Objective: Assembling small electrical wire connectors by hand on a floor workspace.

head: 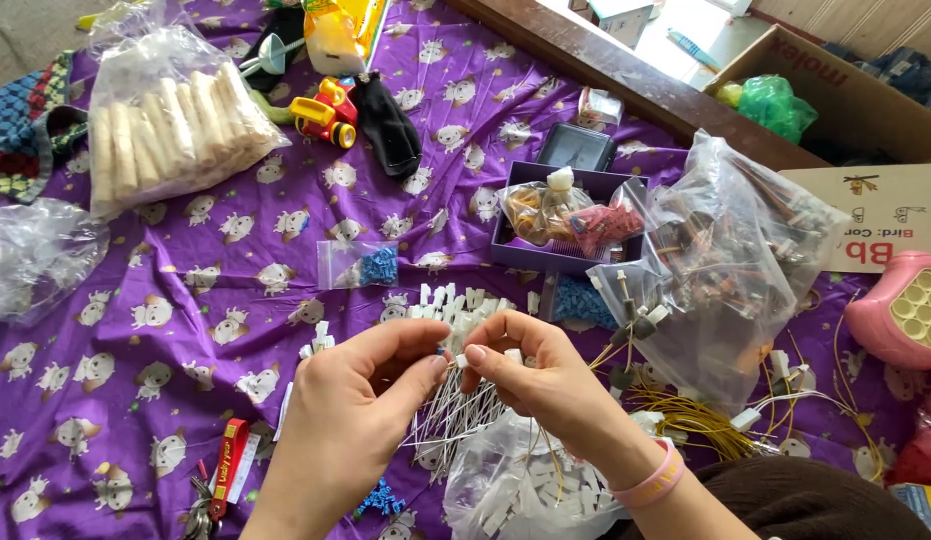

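A purple sheet is spread across the whole surface, and everything is laid on it. At upper left a big clear bag of pale sticks is seen; at right a larger crumpled bag of parts is slumped beside a shallow purple box. A pink toy is cut off by the right edge, and a red keyring lies low on the left.

In the middle, the left hand is narrowed to a pinch, thumb and forefinger closed on a white connector. The right hand is pinched on the same piece from the other side, fingertips almost touching. The connector is held just above a fanned bundle of thin wires (white plugs at the far end), with yellow wires well to the right.

For a clean join, the plug is best gripped close to its end and kept square, so nothing is bent.
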